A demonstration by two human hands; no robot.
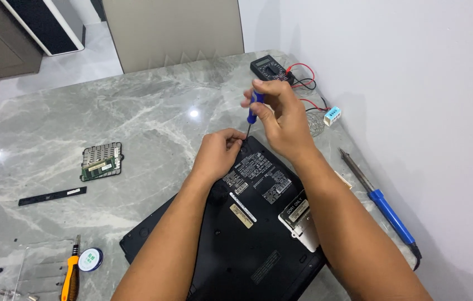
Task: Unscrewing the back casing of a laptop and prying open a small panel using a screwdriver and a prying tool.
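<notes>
Our right hand (281, 114) pinches the blue screwdriver (253, 108) upright, tip down on the laptop (247, 223), while our curled left hand (220, 153) steadies the laptop's corner.

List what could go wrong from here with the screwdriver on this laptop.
The blue screwdriver in the right hand stands on the upturned laptop at its far corner; it might slip and scratch the case or jab the left hand steadying the tip. A freed screw could roll off across the marble table.

Right hand (281, 120) fingers grip blue screwdriver (254, 106), tip down on black laptop underside (259, 223). Left hand (217, 156) fingers touch laptop beside the tip.
</notes>
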